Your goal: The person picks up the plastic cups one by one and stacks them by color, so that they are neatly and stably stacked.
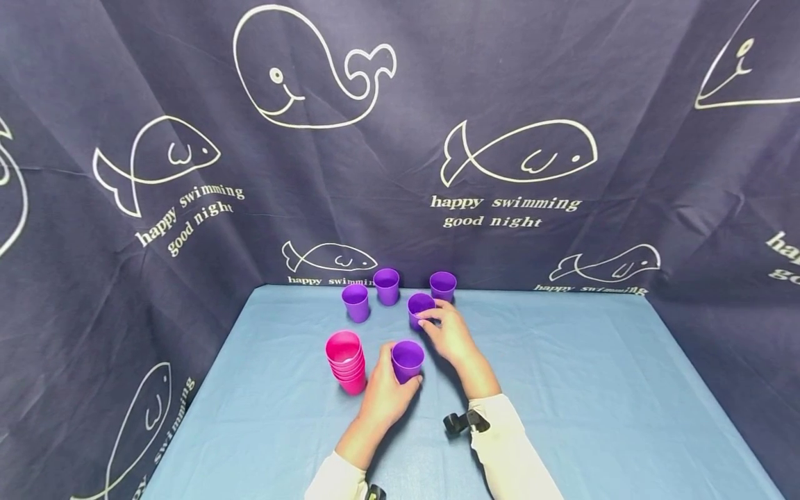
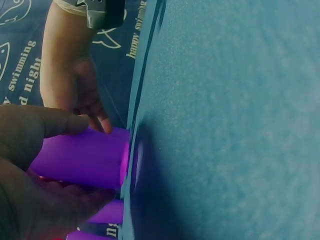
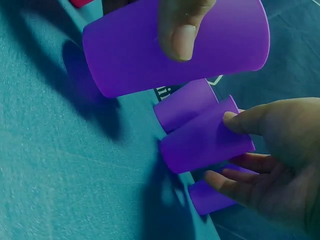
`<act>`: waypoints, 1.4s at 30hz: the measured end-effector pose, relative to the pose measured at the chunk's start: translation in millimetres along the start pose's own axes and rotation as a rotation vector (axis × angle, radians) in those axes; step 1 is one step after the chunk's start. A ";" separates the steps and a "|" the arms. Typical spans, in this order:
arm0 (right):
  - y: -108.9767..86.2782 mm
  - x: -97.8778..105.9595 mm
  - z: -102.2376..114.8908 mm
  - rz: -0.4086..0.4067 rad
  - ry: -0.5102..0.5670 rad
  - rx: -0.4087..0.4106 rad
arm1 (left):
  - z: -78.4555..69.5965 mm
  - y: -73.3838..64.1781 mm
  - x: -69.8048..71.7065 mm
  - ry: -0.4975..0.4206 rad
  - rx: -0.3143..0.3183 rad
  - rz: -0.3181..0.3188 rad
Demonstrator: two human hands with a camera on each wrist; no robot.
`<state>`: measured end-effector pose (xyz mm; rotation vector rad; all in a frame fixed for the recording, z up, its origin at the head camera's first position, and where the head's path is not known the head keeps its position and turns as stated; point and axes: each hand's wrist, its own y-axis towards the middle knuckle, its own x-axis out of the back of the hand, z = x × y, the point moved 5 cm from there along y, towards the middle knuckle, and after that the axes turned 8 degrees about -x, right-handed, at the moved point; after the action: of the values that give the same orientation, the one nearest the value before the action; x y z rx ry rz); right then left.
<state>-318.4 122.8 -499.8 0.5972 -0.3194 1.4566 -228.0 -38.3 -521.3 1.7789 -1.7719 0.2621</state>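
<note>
My left hand [image 1: 384,394] grips a purple cup [image 1: 407,358] round its side, thumb on one side and fingers on the other. In the right wrist view that same cup stands large at the top, its base near the cloth; whether it touches is unclear. Farther back, my right hand [image 1: 451,335] holds a second purple cup [image 3: 202,140] near its rim, between thumb and fingers. Beside my left hand is a nested stack of pink cups [image 1: 346,361], mouths up. All the purple cups have their mouths upward too.
Behind my right hand stands a purple cup [image 1: 443,286] near the table's back edge. Two more, a purple cup [image 1: 356,303] and a purple cup [image 1: 387,287], are at the back left. A blue cloth [image 1: 581,389] covers the table; a dark printed curtain [image 1: 400,173] hangs around it.
</note>
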 end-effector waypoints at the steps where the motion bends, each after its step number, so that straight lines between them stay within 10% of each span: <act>1: 0.1 0.2 0.2 0.003 0.007 -0.004 | 0.3 -0.1 0.1 0.007 0.001 0.001; 42: 3.2 29.9 4.8 0.049 0.509 -0.129 | 3.0 3.3 6.3 -0.023 0.052 0.011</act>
<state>-317.7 144.9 -478.9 0.1030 -0.0260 1.5660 -231.4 -44.8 -519.4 1.8160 -1.8067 0.2953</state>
